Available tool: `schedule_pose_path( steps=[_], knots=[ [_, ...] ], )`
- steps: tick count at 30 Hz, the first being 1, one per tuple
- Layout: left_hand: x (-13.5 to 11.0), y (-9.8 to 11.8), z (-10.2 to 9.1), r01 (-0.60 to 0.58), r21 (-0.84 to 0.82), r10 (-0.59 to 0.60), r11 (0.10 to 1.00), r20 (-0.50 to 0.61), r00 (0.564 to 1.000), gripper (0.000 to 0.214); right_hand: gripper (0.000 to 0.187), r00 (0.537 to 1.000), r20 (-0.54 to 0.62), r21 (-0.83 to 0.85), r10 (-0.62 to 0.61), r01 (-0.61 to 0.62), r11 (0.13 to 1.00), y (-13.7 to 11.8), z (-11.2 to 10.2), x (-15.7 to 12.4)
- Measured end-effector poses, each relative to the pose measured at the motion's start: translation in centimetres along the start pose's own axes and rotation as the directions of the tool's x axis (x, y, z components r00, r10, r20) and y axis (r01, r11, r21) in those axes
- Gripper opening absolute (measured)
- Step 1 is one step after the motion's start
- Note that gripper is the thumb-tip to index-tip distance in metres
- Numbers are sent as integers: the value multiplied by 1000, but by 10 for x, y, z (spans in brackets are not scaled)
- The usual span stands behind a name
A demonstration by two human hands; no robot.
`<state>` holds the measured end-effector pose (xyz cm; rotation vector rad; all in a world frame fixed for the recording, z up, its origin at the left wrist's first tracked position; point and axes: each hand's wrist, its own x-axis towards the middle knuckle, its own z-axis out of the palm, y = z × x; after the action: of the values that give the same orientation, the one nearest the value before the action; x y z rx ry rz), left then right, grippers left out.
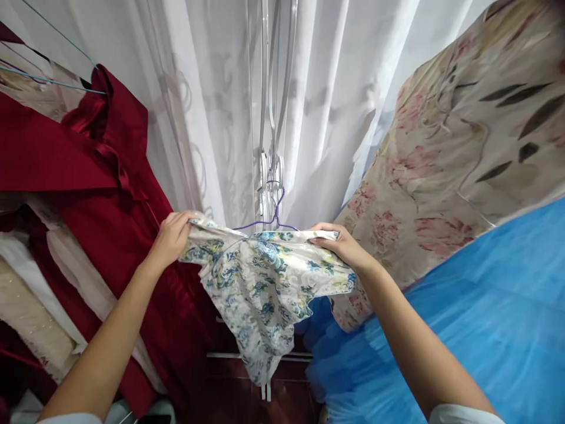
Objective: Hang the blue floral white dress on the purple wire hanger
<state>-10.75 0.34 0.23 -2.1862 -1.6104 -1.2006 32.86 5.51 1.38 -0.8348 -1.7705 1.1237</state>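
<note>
- The short-sleeved floral blouse point(265, 282), white with blue and yellow flowers, is in the middle, spread between the two hands; its lower part hangs freely and narrows to a point.
- The purple hanger point(277, 220) shows above its neckline, so the cloth seems to be on it or just before it (whether the hook rests on something, I cannot tell).
- The left hand point(171, 237) is closed on one sleeve end, fingers bent over the edge.
- The right hand point(342, 244) pinches the opposite shoulder part between thumb and fingers. Both grip far apart, probably in order that the top edge is stretched and nearly level.
- Behind is a white metal stand point(263, 88), upright before the white curtain point(220, 106).
- At left, a dark red dress point(88, 171) appears to hang from a teal hanger point(53, 80).
- At right are a cream rose-printed garment point(424, 153) and, below it, a blue tulle skirt point(485, 294), apparently hung to keep their shape.
</note>
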Motion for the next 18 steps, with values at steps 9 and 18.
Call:
schedule_pose_path(
  steps=[9,18],
  knots=[
    [-5,54,56,90,-220,-101,971,-44,994,27,38,960,-271,34,68,-61,998,35,3,-66],
    [31,108,36,-287,52,290,957,-79,954,26,42,732,-598,457,327,-24,889,53,38,-159]
  ],
)
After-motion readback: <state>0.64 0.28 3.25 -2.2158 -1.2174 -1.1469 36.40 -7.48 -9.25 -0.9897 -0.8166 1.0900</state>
